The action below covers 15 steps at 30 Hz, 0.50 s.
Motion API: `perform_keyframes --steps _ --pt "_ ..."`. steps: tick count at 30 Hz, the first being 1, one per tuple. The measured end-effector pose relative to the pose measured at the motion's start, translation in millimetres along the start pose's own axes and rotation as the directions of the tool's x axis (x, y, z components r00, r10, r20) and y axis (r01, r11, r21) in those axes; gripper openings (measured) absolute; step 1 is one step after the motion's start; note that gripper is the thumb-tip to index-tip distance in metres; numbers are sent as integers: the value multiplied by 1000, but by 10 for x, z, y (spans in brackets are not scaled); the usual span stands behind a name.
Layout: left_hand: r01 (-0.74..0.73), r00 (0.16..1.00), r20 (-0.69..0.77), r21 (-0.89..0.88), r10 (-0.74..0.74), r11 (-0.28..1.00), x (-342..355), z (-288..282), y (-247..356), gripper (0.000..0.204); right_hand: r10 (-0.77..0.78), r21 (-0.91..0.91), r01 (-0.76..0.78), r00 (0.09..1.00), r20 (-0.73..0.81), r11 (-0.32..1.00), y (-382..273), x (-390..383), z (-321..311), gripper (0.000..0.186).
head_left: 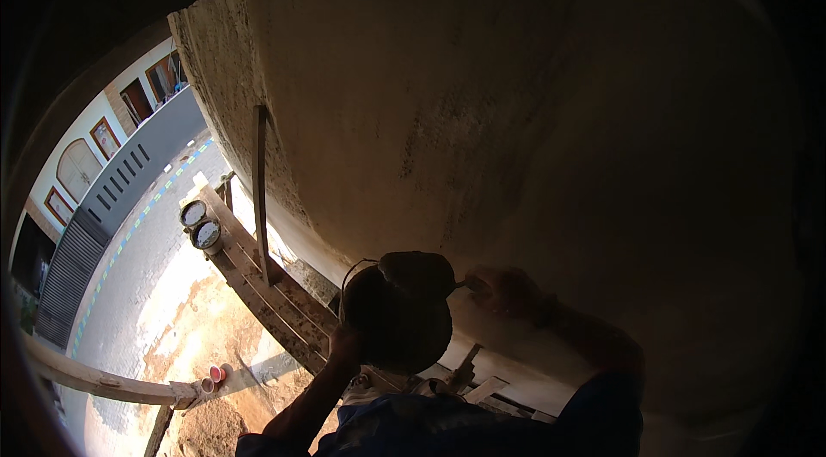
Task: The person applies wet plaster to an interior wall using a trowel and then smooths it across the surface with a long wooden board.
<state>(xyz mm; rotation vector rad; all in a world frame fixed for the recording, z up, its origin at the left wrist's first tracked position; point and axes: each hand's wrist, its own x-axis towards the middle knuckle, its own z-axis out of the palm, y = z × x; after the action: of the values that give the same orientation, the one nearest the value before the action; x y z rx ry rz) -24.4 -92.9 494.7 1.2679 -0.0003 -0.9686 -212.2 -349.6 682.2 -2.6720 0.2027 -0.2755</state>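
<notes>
A dark bucket (400,332) with a thin wire handle is in front of my body, mostly in shadow. My left hand (346,345) grips it at its lower left side, the fingers partly hidden by the bucket. My right hand (508,292) is closed round the handle of a trowel (417,274). The trowel's dark rounded blade overlaps the bucket's top edge; whether it touches the contents is too dark to tell. Behind both hands rises a plastered wall (361,113), rough and patchy, its right part deep in shadow.
A plank scaffold (275,311) runs along the wall, with two buckets of grey mix (206,235) at its far end. An upright wooden post (261,190) stands there. Far below are sandy ground (206,311), small red pots (217,373), a wooden pole (103,381) and a grey gate (69,276).
</notes>
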Motion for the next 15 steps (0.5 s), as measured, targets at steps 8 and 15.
perform_keyframes --steps 8,15 --pt "-76 991 -104 41 80 996 109 -264 -388 20 170 -25 -168 972 164 985 -1098 339 -1648 36" --pt "16 978 -204 214 29 977 -176 -41 -71 25 27 254 -68 987 160 965 -1082 545 -2131 30"
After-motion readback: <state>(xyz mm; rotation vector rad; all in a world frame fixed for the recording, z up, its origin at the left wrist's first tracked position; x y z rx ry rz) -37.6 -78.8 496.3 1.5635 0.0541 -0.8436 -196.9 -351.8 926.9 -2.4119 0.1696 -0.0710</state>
